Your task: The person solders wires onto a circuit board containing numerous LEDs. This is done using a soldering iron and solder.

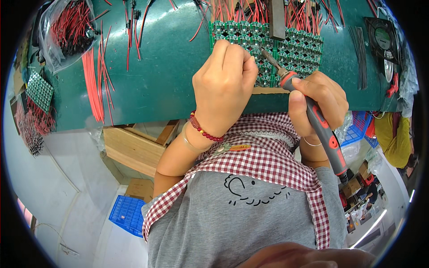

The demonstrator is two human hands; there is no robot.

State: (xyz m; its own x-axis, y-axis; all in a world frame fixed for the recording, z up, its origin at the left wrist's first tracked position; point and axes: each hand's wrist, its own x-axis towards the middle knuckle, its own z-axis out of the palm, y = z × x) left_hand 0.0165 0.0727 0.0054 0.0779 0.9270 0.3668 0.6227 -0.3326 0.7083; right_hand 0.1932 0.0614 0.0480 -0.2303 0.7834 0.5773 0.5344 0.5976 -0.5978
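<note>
Far left on green table: clear bag of red/black wires, then loose red wires. Left hand over lower-left part of green circuit boards at table's near side; fingers curled, tips hidden, can't tell if clamped on anything. Dark bar over boards' upper part. Right hand fingers clamped around soldering iron, tip at boards, contact unclear. Black wires farther right.

The desk has a glossy green top. At its left lie a clear plastic bag of red and black wires and a bundle of straight red wires; connector leads lie scattered farther in. Green circuit boards sit mid-desk, thin dark wires to their right.
</note>
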